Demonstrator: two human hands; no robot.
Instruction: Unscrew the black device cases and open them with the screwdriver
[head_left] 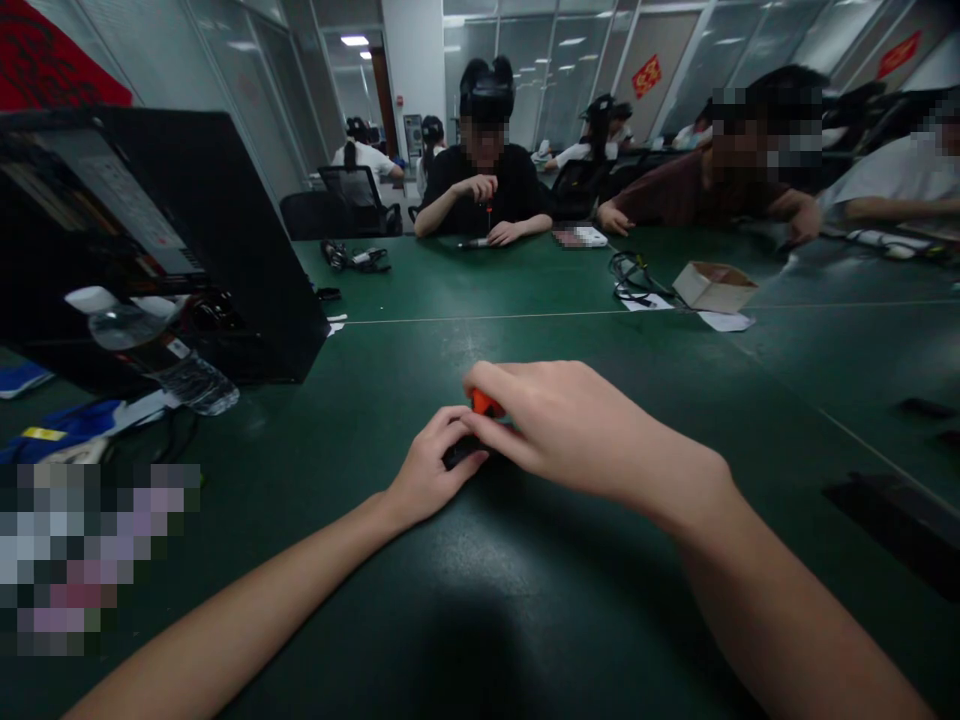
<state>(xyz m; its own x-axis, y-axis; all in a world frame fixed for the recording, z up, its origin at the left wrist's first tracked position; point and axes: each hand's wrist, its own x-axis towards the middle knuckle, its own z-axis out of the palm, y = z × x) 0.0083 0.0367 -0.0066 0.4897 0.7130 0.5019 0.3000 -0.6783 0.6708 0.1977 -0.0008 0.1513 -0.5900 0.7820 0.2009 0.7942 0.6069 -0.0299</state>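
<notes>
My right hand (574,420) is closed round an orange-handled screwdriver (486,402), gripping it from above. Only part of the handle shows; its shaft and tip are hidden behind my fingers. My left hand (435,460) rests on the green table (360,620), its thumb and fingers closed round a small black object (465,453). That object lies under the screwdriver, mostly covered by both hands, so its kind is not clear. The two hands meet at the middle of the table, fingertips close together.
At left stand a black computer case (255,240) and a tilted plastic water bottle (161,350). Cables (634,275) and an open cardboard box (715,288) lie beyond my right hand. Across the table a person (484,180) holds a screwdriver. A dark flat object (896,525) sits at right.
</notes>
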